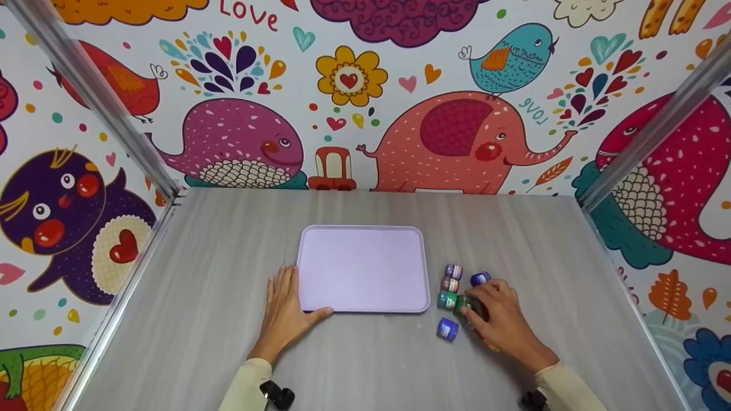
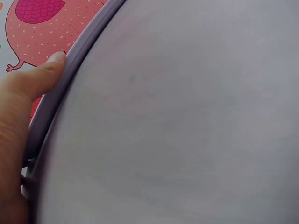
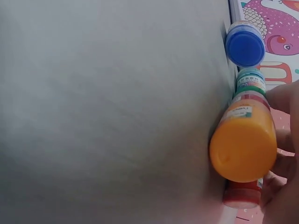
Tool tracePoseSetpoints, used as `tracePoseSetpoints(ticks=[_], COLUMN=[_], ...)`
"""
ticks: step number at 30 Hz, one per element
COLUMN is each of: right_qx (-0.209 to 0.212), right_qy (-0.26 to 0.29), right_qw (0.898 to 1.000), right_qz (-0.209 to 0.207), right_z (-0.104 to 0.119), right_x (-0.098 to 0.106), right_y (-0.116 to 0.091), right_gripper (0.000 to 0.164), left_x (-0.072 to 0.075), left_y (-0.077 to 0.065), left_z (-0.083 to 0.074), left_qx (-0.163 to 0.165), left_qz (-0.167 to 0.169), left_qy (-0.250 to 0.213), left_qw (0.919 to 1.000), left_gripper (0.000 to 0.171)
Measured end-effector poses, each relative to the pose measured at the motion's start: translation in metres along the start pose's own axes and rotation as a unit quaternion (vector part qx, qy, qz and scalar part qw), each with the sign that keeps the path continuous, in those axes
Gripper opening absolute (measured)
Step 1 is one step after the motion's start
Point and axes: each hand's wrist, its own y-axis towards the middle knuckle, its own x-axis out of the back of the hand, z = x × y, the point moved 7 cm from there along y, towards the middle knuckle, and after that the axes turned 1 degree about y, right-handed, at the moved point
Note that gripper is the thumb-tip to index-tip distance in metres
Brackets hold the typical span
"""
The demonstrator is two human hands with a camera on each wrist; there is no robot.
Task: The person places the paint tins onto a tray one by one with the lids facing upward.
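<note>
R hand (image 1: pixel 503 318) round jars (image 3: pixel 243 149) w/ illegible labels (image 3: pixel 240 112); wall txt (image 1: pixel 255 18): "LOVE".

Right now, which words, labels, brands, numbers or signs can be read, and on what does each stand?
"LOVe": red, on the wall backdrop, upper left.
"LOVE": mirror-reversed, on the same backdrop, right of centre.
Labels on the small jars: too small or blurred to read.

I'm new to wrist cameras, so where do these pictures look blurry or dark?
Head view: mostly clear, but jar labels too small to read; left wrist view: the tabletop is a soft grey blur; right wrist view: dimmer toward the lower left, shadowed beside the orange jar.
</note>
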Motion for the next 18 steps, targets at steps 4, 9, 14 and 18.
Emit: tracePoseSetpoints(ticks=[4, 9, 14, 18], right_qx=[0.005, 0.014, 0.001, 0.007], right_qy=[-0.011, -0.013, -0.009, -0.004], right_qw=[1.0, 1.0, 1.0, 1.0], right_qz=[0.009, 0.015, 0.023, 0.023], right_z=[0.0019, 0.0039, 0.0048, 0.0066], right_x=[-0.0006, 0.0004, -0.0005, -0.0022], right_y=[-0.0027, -0.0057, -0.0077, -0.0084], right_gripper=[0.033, 0.034, 0.038, 0.04], left_x=[-0.0003, 0.0, 0.0009, 0.0012], left_y=[-0.0008, 0.0, 0.0, -0.0007], left_z=[0.0004, -0.0007, -0.0012, -0.0022], left_qx=[0.006, 0.003, 0.0, -0.005], left_qz=[0.007, 0.006, 0.003, 0.001], left_qy=[0.001, 0.0, 0.002, 0.006], left_qw=[1.0, 1.0, 1.0, 1.0], left_gripper=[0.135, 0.134, 0.132, 0.129])
